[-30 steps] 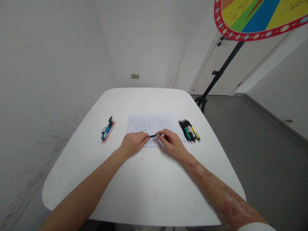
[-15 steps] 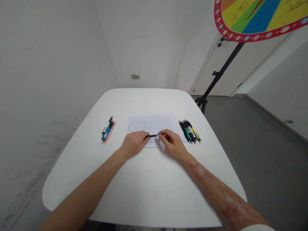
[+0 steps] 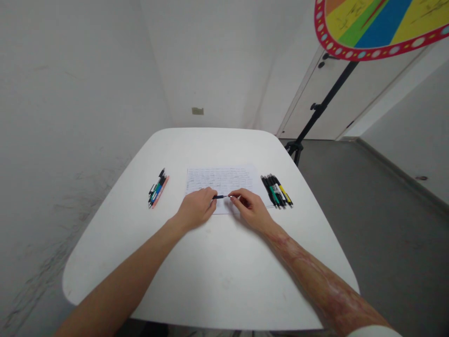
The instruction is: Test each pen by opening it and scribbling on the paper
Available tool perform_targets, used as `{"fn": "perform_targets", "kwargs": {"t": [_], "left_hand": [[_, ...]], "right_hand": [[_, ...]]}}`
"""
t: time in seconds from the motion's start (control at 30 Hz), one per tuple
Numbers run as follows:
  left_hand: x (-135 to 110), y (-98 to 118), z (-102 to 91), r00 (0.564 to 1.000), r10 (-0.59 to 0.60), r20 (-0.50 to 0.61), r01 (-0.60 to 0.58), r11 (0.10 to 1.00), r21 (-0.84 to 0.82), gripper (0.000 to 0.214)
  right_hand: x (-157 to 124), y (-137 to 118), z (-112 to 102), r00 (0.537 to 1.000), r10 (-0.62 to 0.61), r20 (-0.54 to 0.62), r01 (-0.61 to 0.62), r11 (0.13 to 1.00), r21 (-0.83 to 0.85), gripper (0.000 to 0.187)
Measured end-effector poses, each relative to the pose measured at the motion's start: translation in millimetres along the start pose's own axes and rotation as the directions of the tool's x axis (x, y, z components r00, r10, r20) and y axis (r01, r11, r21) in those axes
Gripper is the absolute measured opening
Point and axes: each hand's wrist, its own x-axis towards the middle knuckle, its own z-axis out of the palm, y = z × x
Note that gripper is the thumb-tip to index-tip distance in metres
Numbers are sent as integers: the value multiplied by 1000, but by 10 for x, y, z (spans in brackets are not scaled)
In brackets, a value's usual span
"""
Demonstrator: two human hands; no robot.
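White tabletop (image 3: pixel 224 276), pen (image 3: pixel 219 197) between left hand (image 3: pixel 196 208), right hand (image 3: pixel 249 208)

Left hand (image 3: pixel 195 209) and right hand (image 3: pixel 250 210) pinching dark pen (image 3: pixel 219 197) between them, over handwritten sheet (image 3: pixel 219 181) on white table (image 3: pixel 210 281)

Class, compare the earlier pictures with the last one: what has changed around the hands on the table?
The slim dark blue pen, held between the left hand and right hand, has shifted slightly toward the left hand; neither hand let go. The white handwritten sheet, the left pen bundle and the right pen bundle stayed put.
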Motion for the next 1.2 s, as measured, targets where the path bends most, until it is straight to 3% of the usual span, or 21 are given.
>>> {"fn": "perform_targets", "kwargs": {"t": [0.83,1.03,1.2], "left_hand": [[-5,9,5,997,71,-3,-70,996,50,16],[-20,17,40,988,132,-81,-126,989,79,25],[-28,41,24,987,105,-125,-91,989,114,33]], "right_hand": [[9,-9,-6,999,-19,48,19,1000,-10,18],[13,-25,-10,990,-64,123,62,998,19,22],[14,-45,-17,984,-105,142,98,994,55,23]]}}
